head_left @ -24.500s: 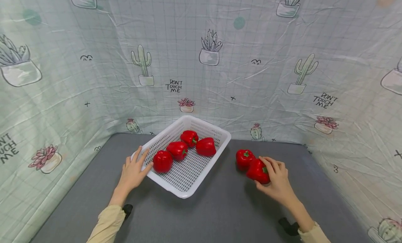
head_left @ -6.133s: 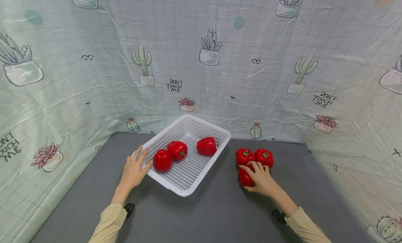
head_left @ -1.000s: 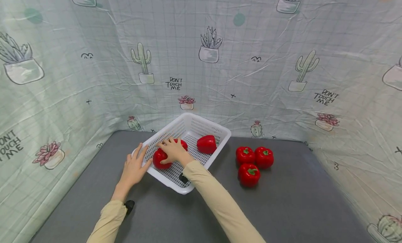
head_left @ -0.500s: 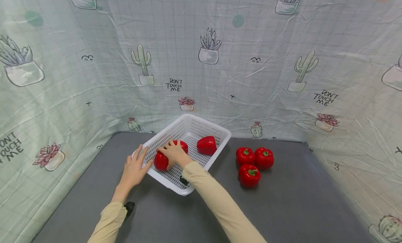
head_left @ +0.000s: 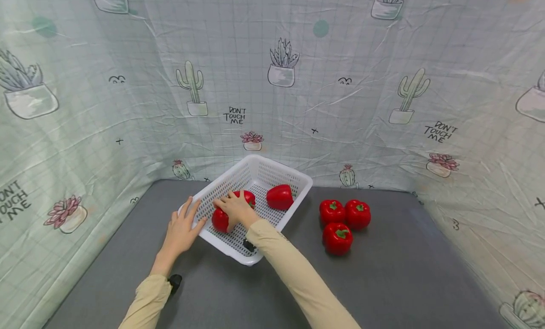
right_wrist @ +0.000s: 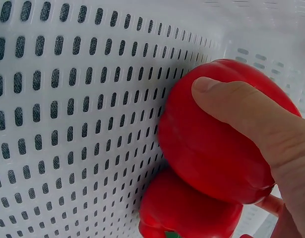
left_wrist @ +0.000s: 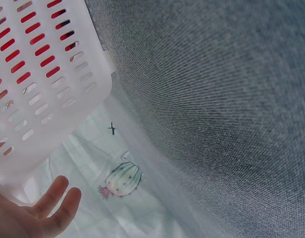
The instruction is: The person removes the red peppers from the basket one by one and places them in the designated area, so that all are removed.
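Observation:
A white slotted plastic basket (head_left: 227, 252) holds red bell peppers. My right hand (head_left: 236, 210) reaches into it and grips the near-left bell pepper (head_left: 220, 221). In the right wrist view the thumb presses on this bell pepper (right_wrist: 216, 148), and a second bell pepper (right_wrist: 187, 210) with a green stem touches it below. That second one is partly hidden behind the right hand in the head view. A third bell pepper (head_left: 279, 197) lies on its side toward the basket's right. My left hand (head_left: 180, 232) rests on the basket's left rim with fingers spread.
Three red bell peppers, a back-left one (head_left: 332, 211), a back-right one (head_left: 357, 214) and a front one (head_left: 338, 238), stand grouped on the grey tabletop (head_left: 408, 272) right of the basket. A cactus-print curtain (head_left: 315, 102) rises behind and at both sides.
Within the last second, my right hand has closed round the near-left bell pepper and shifted it slightly right. Since the oldest frame, a pepper has left the basket for the table group. Left hand unchanged.

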Demonstrator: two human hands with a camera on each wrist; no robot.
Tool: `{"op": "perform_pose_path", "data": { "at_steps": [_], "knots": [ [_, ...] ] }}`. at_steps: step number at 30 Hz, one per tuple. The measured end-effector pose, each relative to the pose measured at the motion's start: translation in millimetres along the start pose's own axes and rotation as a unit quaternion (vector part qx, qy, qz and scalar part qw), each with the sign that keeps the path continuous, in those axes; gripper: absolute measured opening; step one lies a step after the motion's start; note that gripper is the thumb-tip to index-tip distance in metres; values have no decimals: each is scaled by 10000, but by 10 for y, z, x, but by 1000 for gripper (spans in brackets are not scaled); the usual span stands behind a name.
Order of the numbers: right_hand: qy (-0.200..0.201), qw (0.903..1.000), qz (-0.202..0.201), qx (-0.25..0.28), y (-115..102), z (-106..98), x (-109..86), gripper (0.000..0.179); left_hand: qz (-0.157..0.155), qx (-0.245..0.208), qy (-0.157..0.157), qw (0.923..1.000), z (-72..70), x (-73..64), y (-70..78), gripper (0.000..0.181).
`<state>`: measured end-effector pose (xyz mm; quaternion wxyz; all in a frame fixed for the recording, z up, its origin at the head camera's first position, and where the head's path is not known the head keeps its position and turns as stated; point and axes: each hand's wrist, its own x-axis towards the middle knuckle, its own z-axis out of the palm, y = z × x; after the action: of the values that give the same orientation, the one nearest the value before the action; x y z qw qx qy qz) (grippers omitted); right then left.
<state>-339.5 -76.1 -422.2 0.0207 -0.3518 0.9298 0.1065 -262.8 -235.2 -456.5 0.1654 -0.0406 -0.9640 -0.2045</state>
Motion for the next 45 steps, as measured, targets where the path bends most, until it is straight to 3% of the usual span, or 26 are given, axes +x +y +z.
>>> {"op": "perform_pose_path", "data": {
  "at_steps": [24,31,45],
  "knots": [
    [217,9993,131,259,-14,-62,-4,90,47,7,62,10000,-18,-5,7,58],
    [327,9994,69,121,32,-157,-19,87,133,37,184,9997,-25,0,24,57],
    [245,9991,-194,-302,120,-374,-134,89,113,41,92,9999,-22,-7,14,58]
  ]
}}
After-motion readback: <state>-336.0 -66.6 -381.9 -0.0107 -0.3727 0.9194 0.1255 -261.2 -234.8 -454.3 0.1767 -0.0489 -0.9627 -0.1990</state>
